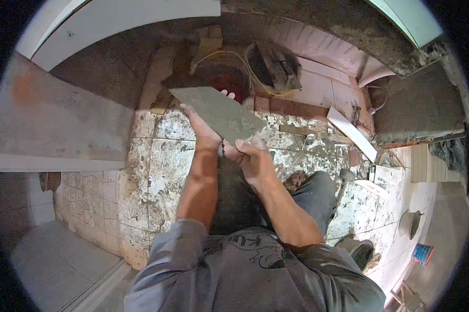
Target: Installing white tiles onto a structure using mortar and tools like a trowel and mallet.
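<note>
A flat slab, its top coated with wet grey mortar and looking like a tile, lies tilted across my two hands in front of me. My left hand supports it from beneath, with fingertips showing past the far edge. At the near right corner, my right hand grips the rim with its thumb and fingers. The underside of the slab is hidden.
Beyond the slab stand a reddish tub and a black bucket with grey blocks in it. To the right lie a white strip and a hammer. Mortar splatters the tiled floor; a blue-and-red can stands farther right.
</note>
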A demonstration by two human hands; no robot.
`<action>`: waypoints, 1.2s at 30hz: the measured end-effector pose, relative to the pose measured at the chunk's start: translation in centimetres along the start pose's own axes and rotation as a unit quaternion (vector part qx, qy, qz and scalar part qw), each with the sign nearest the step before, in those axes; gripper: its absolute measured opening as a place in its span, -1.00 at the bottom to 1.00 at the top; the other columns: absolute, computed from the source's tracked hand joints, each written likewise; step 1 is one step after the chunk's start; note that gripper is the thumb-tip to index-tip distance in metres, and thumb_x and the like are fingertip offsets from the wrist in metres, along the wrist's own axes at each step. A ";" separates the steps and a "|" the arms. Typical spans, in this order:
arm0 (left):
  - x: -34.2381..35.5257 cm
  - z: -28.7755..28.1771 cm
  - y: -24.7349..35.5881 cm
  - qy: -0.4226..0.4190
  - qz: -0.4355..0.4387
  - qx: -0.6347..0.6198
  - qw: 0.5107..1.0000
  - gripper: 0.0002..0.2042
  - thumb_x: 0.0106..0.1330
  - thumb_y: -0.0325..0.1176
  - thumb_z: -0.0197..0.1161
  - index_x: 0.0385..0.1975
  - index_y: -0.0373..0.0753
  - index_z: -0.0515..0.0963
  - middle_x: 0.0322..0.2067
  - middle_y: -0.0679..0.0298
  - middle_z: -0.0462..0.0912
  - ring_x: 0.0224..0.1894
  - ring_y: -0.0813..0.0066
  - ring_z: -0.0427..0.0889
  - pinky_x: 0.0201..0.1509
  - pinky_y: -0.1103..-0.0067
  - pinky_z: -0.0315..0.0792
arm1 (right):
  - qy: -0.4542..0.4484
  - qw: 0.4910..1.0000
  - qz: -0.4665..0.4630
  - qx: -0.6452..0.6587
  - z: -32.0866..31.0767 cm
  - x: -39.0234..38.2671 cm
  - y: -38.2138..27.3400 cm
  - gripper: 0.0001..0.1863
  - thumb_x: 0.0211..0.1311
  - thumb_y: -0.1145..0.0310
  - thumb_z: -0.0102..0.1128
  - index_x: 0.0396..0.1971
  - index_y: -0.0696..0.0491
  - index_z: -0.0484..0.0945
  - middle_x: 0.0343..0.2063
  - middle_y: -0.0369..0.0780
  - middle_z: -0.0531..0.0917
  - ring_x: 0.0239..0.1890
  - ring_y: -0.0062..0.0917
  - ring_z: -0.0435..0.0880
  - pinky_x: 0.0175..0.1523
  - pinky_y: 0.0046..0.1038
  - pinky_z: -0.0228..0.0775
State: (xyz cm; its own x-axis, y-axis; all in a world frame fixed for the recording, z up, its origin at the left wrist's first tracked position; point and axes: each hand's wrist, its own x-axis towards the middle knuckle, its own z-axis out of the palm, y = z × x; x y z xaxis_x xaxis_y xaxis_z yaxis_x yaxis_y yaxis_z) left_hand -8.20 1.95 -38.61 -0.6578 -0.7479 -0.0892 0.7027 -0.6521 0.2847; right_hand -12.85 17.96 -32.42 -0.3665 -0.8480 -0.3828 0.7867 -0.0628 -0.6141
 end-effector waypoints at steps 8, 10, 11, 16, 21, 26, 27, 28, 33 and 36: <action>-1.6 2.5 1.3 0.255 0.075 0.197 0.944 -0.15 0.26 0.35 -0.09 0.32 -0.27 0.02 0.19 -0.09 0.21 0.17 -0.01 0.32 0.26 0.18 0.24 | -0.070 0.980 0.183 -0.034 -7.2 -0.6 -0.6 -0.59 0.25 0.17 0.15 -0.09 0.19 0.46 -0.31 -0.14 0.64 -0.34 -0.43 0.66 -0.17 -0.43 0.57; -2.5 2.1 2.7 0.254 0.121 0.217 0.935 -0.17 0.28 0.32 -0.09 0.32 -0.27 0.03 0.19 -0.07 0.22 0.18 0.01 0.30 0.26 0.20 0.23 | 0.067 0.968 0.139 -0.198 -10.0 1.3 0.5 -0.58 0.31 0.08 0.05 -0.12 0.18 0.46 -0.35 -0.13 0.63 -0.41 -0.41 0.64 -0.25 -0.41 0.58; -3.1 1.8 3.3 0.270 0.158 0.233 0.921 -0.20 0.30 0.29 -0.09 0.32 -0.27 0.03 0.18 -0.05 0.22 0.19 0.02 0.27 0.26 0.22 0.22 | 0.070 0.966 0.146 -0.200 -11.2 2.9 1.3 -0.58 0.31 0.08 0.05 -0.12 0.18 0.46 -0.35 -0.13 0.63 -0.41 -0.41 0.64 -0.25 -0.41 0.58; -7.1 0.7 6.6 0.321 0.248 0.193 0.893 -0.27 0.35 0.24 -0.12 0.32 -0.21 0.07 0.20 0.01 0.21 0.18 0.03 0.27 0.26 0.15 0.20 | 0.030 0.975 0.158 -0.154 -12.4 14.9 5.2 -0.67 0.33 0.22 0.06 -0.20 0.25 0.45 -0.29 -0.09 0.57 -0.29 -0.37 0.61 -0.23 -0.37 0.57; -8.2 -0.2 8.5 0.320 0.241 0.075 0.913 -0.35 0.37 0.21 -0.22 0.26 -0.19 0.19 0.15 0.00 0.27 0.10 -0.02 0.33 0.20 0.06 0.25 | 0.158 0.979 0.085 -0.096 -10.7 19.4 7.1 -0.75 0.34 0.22 0.03 -0.31 0.13 0.42 -0.48 -0.18 0.54 -0.49 -0.47 0.60 -0.48 -0.44 0.54; -6.8 -0.3 8.3 0.314 0.248 0.077 0.913 -0.36 0.37 0.21 -0.26 0.20 -0.21 0.23 0.04 -0.07 0.35 -0.03 -0.09 0.41 0.10 0.00 0.33 | 0.173 0.930 0.012 -0.325 -17.3 15.3 3.9 -0.77 0.29 0.30 0.10 -0.27 0.18 0.47 -0.51 -0.21 0.53 -0.52 -0.46 0.59 -0.48 -0.44 0.55; -6.5 -0.2 8.2 0.321 0.252 0.095 0.908 -0.36 0.36 0.21 -0.26 0.17 -0.22 0.25 -0.01 -0.09 0.37 -0.08 -0.11 0.43 0.07 -0.02 0.35 | 0.178 0.883 0.015 -0.434 -19.0 13.7 3.0 -0.76 0.27 0.31 0.13 -0.24 0.19 0.47 -0.50 -0.21 0.55 -0.54 -0.46 0.58 -0.48 -0.44 0.55; -6.4 -0.1 8.0 0.323 0.250 0.092 0.908 -0.36 0.36 0.21 -0.26 0.17 -0.22 0.25 -0.01 -0.09 0.37 -0.08 -0.11 0.43 0.07 -0.02 0.35 | 0.182 0.867 0.015 -0.463 -20.4 12.1 1.9 -0.75 0.25 0.32 0.15 -0.21 0.20 0.48 -0.49 -0.20 0.56 -0.56 -0.47 0.58 -0.48 -0.44 0.54; -6.0 -0.2 7.7 0.268 0.201 0.026 0.942 -0.36 0.36 0.21 -0.24 0.17 -0.26 0.23 0.01 -0.10 0.35 -0.06 -0.11 0.42 0.08 -0.04 0.34 | 0.259 0.783 0.022 -0.564 -20.4 5.2 -2.0 -0.68 0.18 0.32 0.22 -0.18 0.23 0.48 -0.31 -0.10 0.61 -0.43 -0.33 0.62 -0.30 -0.33 0.55; -6.1 -0.3 7.5 0.269 0.199 0.057 0.941 -0.35 0.36 0.20 -0.20 0.20 -0.27 0.21 0.07 -0.10 0.32 -0.02 -0.13 0.39 0.13 -0.04 0.33 | 0.092 0.528 -0.303 -0.788 -16.9 4.5 -0.4 -0.51 0.02 0.42 0.24 0.01 0.18 0.40 -0.09 0.05 0.52 -0.02 -0.10 0.49 0.08 -0.14 0.36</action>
State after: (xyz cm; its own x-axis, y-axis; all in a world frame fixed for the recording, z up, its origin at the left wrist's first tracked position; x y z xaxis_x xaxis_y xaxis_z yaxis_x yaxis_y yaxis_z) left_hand 1.17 1.62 -36.21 -0.0944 -0.9051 -0.4147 0.8104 -0.3118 0.4960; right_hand -23.15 23.06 -45.56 -0.4703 -0.8485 0.2428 -0.8401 0.3462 -0.4175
